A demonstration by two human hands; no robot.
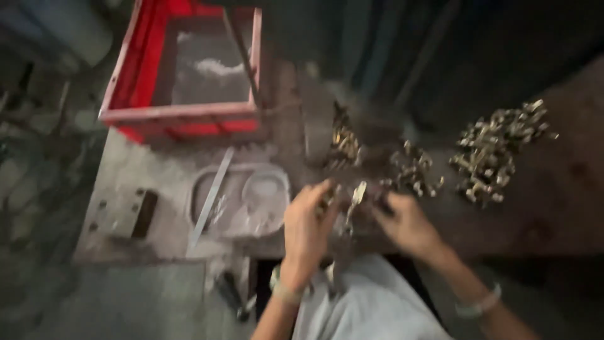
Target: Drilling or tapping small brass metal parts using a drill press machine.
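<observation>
I'm working at the near edge of the metal workbench [119, 182], both hands close together over a small brass fitting [357, 194]. My left hand [306, 226] is curling its fingers around one brass piece, my right hand [406, 223] is pinching down at the other side, though blur is hiding exactly what it's gripping. Loose brass parts are lying in a small heap [412, 169] just beyond my hands and a bigger pile [497, 148] far right. A red plastic crate [182, 116] is sitting at the far left, a pale moulded tray [242, 198] just left of my hands. I'm judging it best to be keeping the piece steady, low over the bench, so a drop stays near.
</observation>
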